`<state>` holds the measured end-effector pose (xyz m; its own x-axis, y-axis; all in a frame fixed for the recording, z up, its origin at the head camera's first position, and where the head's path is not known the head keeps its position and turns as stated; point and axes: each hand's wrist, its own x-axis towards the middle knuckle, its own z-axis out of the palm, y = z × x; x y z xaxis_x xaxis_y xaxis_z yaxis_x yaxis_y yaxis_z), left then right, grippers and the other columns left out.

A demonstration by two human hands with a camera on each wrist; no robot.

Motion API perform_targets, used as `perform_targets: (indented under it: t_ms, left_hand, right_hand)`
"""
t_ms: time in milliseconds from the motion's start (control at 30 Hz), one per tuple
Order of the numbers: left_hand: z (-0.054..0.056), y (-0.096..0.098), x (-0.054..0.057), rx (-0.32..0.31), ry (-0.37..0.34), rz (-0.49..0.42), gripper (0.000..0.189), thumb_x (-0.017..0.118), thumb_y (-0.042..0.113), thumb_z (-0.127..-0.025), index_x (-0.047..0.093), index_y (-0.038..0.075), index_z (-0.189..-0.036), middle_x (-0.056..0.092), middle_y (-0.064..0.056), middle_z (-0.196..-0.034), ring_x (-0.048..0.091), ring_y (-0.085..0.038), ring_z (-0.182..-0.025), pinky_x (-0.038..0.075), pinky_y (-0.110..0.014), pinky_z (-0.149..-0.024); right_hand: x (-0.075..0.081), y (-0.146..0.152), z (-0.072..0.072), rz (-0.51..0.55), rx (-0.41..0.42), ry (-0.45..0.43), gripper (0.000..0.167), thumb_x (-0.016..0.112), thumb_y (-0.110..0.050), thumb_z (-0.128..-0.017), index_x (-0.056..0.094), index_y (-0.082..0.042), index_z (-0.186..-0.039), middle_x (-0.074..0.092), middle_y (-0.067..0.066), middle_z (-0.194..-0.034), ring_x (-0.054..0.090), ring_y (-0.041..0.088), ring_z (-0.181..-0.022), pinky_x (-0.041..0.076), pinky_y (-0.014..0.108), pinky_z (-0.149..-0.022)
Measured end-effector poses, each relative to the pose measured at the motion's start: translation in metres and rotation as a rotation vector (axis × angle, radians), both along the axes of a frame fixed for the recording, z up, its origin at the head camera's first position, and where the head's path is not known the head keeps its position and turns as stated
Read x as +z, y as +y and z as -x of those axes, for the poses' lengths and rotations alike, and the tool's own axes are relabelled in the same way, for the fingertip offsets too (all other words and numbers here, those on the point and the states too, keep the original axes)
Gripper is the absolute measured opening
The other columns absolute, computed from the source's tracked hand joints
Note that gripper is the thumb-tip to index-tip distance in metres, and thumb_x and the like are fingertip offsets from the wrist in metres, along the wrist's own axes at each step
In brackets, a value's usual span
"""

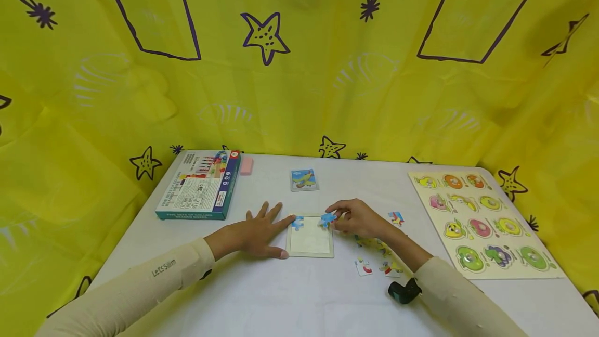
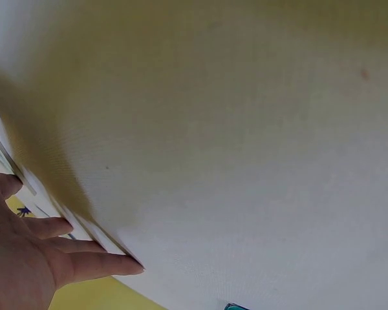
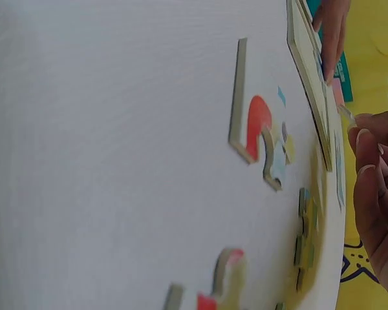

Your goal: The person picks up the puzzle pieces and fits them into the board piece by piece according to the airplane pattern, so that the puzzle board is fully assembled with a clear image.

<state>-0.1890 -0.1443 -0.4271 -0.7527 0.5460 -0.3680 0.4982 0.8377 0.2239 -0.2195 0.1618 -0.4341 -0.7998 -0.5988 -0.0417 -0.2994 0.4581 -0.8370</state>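
A square puzzle tray (image 1: 309, 241) lies in the middle of the table, with one blue puzzle piece (image 1: 297, 223) in its upper left corner. My left hand (image 1: 259, 233) is spread beside the tray, its index fingertip on that piece and its thumb at the tray's left edge. Between thumb and fingers, my right hand (image 1: 360, 218) pinches another blue puzzle piece (image 1: 328, 219) over the tray's upper right corner. In the right wrist view, the right hand (image 3: 378, 174) holds its piece edge-on above the tray (image 3: 308, 71). Loose puzzle pieces (image 1: 363, 266) lie below the right forearm.
A small picture card (image 1: 303, 180) with an airplane lies behind the tray. At the left stand a boxed set (image 1: 198, 186) and a pink block (image 1: 246, 166). A fruit peg board (image 1: 482, 222) lies at the right. A black object (image 1: 403, 292) sits near the right sleeve.
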Motion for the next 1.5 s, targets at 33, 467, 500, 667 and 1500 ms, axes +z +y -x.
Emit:
perform_targets:
  t_ms: [33, 467, 500, 667, 1500]
  left_hand:
    - [0.0, 0.0, 0.001, 0.0, 0.0, -0.001, 0.091, 0.06, 0.069, -0.088, 0.021, 0.032, -0.161, 0.008, -0.015, -0.169, 0.006, -0.053, -0.151, 0.019, -0.078, -0.109]
    - [-0.001, 0.001, 0.004, 0.003, -0.007, 0.007, 0.091, 0.059, 0.069, -0.088, 0.021, 0.032, -0.161, 0.008, -0.015, -0.169, 0.007, -0.053, -0.151, 0.02, -0.077, -0.109]
    - [-0.001, 0.001, 0.004, 0.002, -0.008, 0.008, 0.091, 0.059, 0.069, -0.088, 0.021, 0.032, -0.161, 0.008, -0.015, -0.169, 0.007, -0.053, -0.151, 0.021, -0.077, -0.109]
    - [0.0, 0.0, 0.002, -0.003, -0.011, 0.01, 0.091, 0.058, 0.07, -0.088, 0.02, 0.032, -0.161, 0.008, -0.015, -0.169, 0.006, -0.053, -0.151, 0.021, -0.078, -0.109]
    - [0.002, 0.0, 0.002, -0.004, -0.017, 0.024, 0.092, 0.058, 0.072, -0.087, 0.019, 0.033, -0.161, 0.007, -0.014, -0.17, 0.006, -0.053, -0.151, 0.021, -0.077, -0.109]
  right_hand:
    - [0.0, -0.002, 0.0, -0.004, 0.005, 0.006, 0.033, 0.072, -0.005, -0.091, 0.066, 0.004, -0.122, 0.063, 0.013, -0.097, 0.06, 0.012, -0.061, 0.052, 0.024, -0.057]
    - [0.0, -0.023, 0.004, -0.012, 0.006, -0.006, 0.028, 0.073, -0.004, -0.089, 0.068, 0.003, -0.116, 0.064, 0.009, -0.09, 0.057, 0.011, -0.059, 0.049, 0.022, -0.055]
    - [0.0, -0.025, 0.004, -0.008, 0.01, -0.006, 0.028, 0.073, -0.003, -0.089, 0.068, 0.004, -0.116, 0.063, 0.009, -0.09, 0.057, 0.011, -0.059, 0.049, 0.022, -0.055]
    - [0.001, -0.035, 0.006, -0.004, 0.019, -0.034, 0.028, 0.072, -0.002, -0.089, 0.068, 0.004, -0.116, 0.063, 0.007, -0.09, 0.057, 0.011, -0.06, 0.049, 0.021, -0.056]
    - [0.0, -0.048, 0.006, -0.235, -0.053, 0.115, 0.028, 0.079, -0.019, -0.088, 0.075, -0.007, -0.114, 0.067, 0.0, -0.1, 0.057, 0.015, -0.094, 0.048, 0.037, -0.09]
